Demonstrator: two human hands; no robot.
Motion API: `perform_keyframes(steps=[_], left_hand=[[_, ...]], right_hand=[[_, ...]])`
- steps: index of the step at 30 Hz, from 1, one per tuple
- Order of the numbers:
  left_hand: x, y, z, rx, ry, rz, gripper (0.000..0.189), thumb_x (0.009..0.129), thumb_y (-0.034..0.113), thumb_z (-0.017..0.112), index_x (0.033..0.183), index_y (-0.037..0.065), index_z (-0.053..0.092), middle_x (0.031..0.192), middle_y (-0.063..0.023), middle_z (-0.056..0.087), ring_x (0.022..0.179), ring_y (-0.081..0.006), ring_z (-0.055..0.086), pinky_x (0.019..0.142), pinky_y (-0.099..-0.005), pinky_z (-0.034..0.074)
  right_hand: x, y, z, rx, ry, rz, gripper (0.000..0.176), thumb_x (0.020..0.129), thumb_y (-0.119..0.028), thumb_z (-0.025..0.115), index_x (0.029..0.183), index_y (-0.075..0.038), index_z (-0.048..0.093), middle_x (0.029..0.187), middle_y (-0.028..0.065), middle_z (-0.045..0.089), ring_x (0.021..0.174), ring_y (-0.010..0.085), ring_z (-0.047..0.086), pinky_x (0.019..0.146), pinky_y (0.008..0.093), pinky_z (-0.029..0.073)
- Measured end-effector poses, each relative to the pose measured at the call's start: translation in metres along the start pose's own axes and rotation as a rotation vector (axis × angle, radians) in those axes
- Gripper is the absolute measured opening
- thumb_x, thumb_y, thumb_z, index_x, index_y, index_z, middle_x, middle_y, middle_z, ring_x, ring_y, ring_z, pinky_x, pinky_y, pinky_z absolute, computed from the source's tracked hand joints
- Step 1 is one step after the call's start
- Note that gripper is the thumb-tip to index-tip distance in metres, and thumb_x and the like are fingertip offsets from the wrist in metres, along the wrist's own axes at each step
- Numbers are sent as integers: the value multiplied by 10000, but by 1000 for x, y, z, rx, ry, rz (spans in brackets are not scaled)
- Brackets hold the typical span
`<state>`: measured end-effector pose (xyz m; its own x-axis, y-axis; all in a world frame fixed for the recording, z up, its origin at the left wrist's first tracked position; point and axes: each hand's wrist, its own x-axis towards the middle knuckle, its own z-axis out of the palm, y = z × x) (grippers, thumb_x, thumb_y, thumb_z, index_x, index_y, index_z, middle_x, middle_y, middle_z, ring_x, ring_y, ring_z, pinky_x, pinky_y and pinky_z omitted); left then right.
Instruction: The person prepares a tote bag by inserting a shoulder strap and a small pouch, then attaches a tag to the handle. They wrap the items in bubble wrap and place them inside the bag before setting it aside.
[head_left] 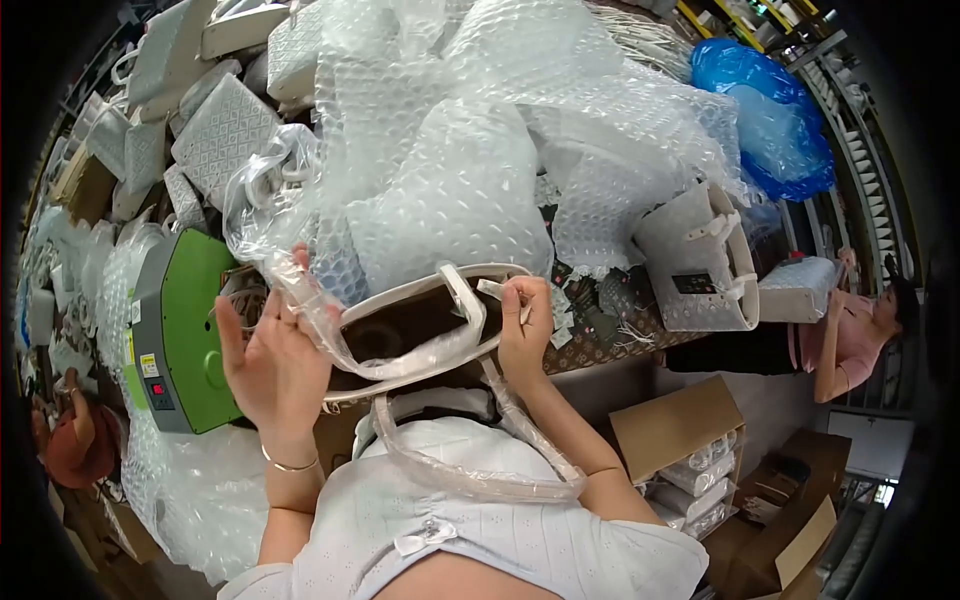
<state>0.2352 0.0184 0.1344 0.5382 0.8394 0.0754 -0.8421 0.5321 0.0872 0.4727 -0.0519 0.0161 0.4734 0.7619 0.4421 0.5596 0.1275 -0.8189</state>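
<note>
A white handbag with a dark brown inside (400, 325) lies open in front of my body, its long handles wrapped in clear plastic. One handle (480, 478) hangs toward my chest; the other loops up over the opening. My right hand (525, 325) is closed on a white strap end at the bag's right rim. Raised at the bag's left side, my left hand (280, 355) has its fingers spread, palm showing, with the plastic-wrapped handle passing beside its fingers; it grips nothing.
Bubble wrap (450, 190) is heaped ahead. A green and grey machine (190, 330) stands left, below piled white bags (225, 135). At right are another white bag (695, 260), a blue plastic bundle (765, 120), a cardboard box (675, 425) and a person (850, 340). Another person (75, 440) is far left.
</note>
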Motion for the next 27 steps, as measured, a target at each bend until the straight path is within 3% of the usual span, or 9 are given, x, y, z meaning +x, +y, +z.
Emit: perform_keyframes(steps=[3,5,8,11,14,16,19,22,27], left_hand=[[10,5,15,176,213,110,623,962,386,374,1383,-44,213,1284,-211,476,1194,-289,467,1039,-419,322],[6,17,9,268,320,193,609,964,385,367,1374,-47,235,1261,-212,499,1171,-283,491,1025,-417,342],[-16,37,-29,603,179,-165,460,956,318,406,1217,-57,453,972,-200,643,879,-267,636,812,-378,493],[-32,33,-17,1353,86,-571,347,922,267,498,986,-47,630,786,-169,677,697,-231,663,657,-319,535],[-45,74,-20,1688,84,-1054,319,909,245,531,901,-48,658,786,-146,683,704,-195,663,650,-274,528],[-38,105,9,1926,370,-750,300,927,217,500,858,-42,636,798,-115,675,679,-182,661,619,-246,530],[13,108,37,1512,186,-57,437,899,365,443,999,-35,590,916,-150,623,842,-236,607,755,-333,481],[118,62,12,836,-263,-306,922,847,713,221,1308,-67,392,1310,-257,441,1234,-359,431,1059,-459,306],[212,50,41,561,-267,-133,945,820,724,261,1351,-55,323,1379,-249,350,1247,-366,404,1067,-453,296]], right_hand=[[14,2,-21,516,198,494,126,924,-145,536,920,-22,508,984,94,525,889,177,471,808,286,372],[42,16,-55,159,95,590,212,870,-173,617,998,-27,531,1076,126,524,982,238,484,882,338,378],[99,29,-97,-741,289,-282,567,760,-247,724,1230,-70,463,1290,149,443,1218,309,381,998,451,306],[200,-16,-106,-1169,240,-395,835,684,-266,767,1386,-152,329,1408,103,363,1334,352,246,1037,516,259],[320,62,-103,-1524,-252,-405,431,784,-251,637,1194,-174,527,1163,119,571,1097,310,518,1002,528,300],[369,73,-97,-1433,-374,-360,194,848,-246,522,983,-153,626,920,135,639,849,308,618,878,473,417],[392,-61,-80,-955,9,-658,234,876,-261,477,887,-96,643,803,152,637,765,357,616,667,436,486],[389,-178,-72,-862,177,-953,284,839,-354,571,927,-96,650,856,133,659,778,326,633,653,414,487],[323,-245,-106,-506,11,-1279,225,793,-290,623,843,-71,643,722,106,646,656,297,599,595,419,455]])
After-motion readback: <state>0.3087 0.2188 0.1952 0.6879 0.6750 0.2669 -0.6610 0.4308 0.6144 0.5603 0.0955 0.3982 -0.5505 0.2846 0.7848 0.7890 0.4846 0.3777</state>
